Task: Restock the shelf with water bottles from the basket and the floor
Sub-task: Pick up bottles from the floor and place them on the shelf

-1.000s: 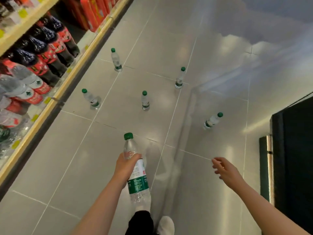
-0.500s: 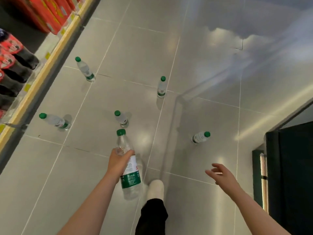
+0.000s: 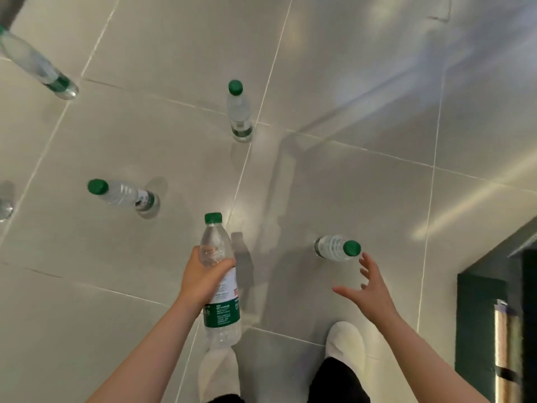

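You are standing on a glossy grey tiled floor [image 3: 348,82] like that of a shop aisle, though no shelving shows here. Identical green-capped water bottles [image 3: 239,112] stand scattered across it, and a dark green fixture [image 3: 479,330] edges the right side.

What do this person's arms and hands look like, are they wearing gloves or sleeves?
No gloves and no sleeves in view: both forearms are bare to the frame's edge. The left hand and right hand show no rings, watch or bands that I can make out.
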Demonstrator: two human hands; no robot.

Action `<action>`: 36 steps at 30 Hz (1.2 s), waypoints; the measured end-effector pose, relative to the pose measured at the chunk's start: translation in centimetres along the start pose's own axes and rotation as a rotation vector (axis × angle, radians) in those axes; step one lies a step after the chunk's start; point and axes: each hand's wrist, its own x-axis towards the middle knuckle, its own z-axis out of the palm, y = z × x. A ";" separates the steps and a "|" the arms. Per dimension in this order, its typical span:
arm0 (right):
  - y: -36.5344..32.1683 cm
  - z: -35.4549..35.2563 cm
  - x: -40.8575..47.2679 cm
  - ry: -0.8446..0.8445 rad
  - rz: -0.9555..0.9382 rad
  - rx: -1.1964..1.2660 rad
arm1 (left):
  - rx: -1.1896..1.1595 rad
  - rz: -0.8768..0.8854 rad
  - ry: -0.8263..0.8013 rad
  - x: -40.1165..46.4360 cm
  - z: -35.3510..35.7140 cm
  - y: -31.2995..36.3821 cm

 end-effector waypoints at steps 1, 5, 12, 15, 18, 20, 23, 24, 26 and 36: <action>1.3 0.8 2.0 -0.002 -0.020 0.002 | -0.011 -0.011 0.017 1.4 1.2 -1.5; 4.6 3.7 8.2 0.050 -0.109 0.033 | -0.016 -0.044 0.034 5.6 5.0 -6.2; 3.4 4.5 11.1 0.127 -0.188 0.034 | -0.035 -0.060 0.025 7.4 6.7 -6.5; 0.4 3.0 7.8 0.070 -0.196 0.038 | -0.020 -0.028 0.041 4.5 5.2 -3.3; -4.0 0.4 2.1 -0.002 -0.193 0.063 | -0.023 -0.012 0.068 -0.8 2.2 1.1; -7.6 -1.6 -2.8 -0.055 -0.175 0.063 | -0.045 -0.018 0.078 -5.8 -0.3 4.2; -14.0 -4.8 -11.0 -0.151 -0.170 0.039 | -0.082 -0.013 0.090 -14.5 -4.9 9.0; -16.2 -5.7 -13.6 -0.178 -0.174 0.027 | -0.094 -0.011 0.097 -17.3 -6.6 10.4; -20.4 -7.4 -18.6 -0.207 -0.187 0.013 | -0.137 -0.019 0.117 -22.9 -9.7 13.1; -36.0 -9.6 -34.0 -0.475 -0.401 -0.067 | -0.504 0.072 0.439 -42.7 -22.0 18.7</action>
